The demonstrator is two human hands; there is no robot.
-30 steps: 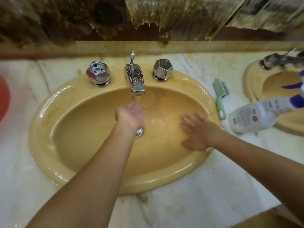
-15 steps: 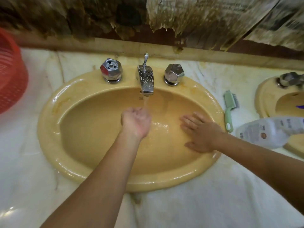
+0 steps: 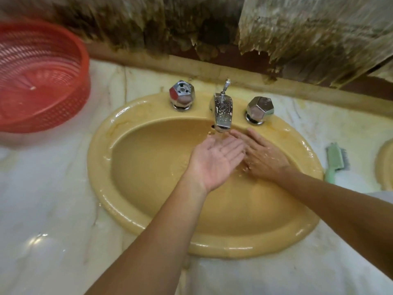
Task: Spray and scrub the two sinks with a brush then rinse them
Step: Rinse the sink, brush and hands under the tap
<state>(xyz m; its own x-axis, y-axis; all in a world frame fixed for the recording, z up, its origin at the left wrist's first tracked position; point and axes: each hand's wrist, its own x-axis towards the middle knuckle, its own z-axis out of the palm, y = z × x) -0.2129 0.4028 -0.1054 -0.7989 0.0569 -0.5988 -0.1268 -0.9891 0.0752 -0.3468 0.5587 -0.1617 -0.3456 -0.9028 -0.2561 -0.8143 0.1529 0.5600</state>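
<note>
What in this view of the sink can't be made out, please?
- Drain: hidden under the left hand and its forearm, head view.
- Second sink: only a sliver of rim, cut by the right edge.
- Green brush: bristles blurred.
- Red basket: cut by the left edge, motion-blurred.

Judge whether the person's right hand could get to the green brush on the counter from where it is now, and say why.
Probably yes. The right hand lies open and holds nothing, inside the sink near its right wall. The green brush lies just beyond the rim on that side, with nothing between them.
</note>
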